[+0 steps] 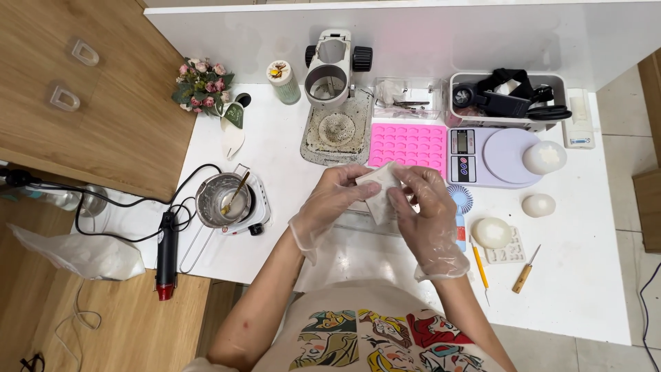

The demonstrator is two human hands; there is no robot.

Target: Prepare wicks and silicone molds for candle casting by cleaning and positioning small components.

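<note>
Both gloved hands pinch a small white mould (379,189) between them, left hand (330,203) closed on its left edge, right hand (427,213) closed over its right side, held in the air above the near middle of the white table (592,289). Progress looks early to middling: the piece looks not yet freed or set down, while finished white casts sit right. Its long axis seems to run upper-left to lower-right; the facing can't be told; pink tray (407,143) just behind.
</note>
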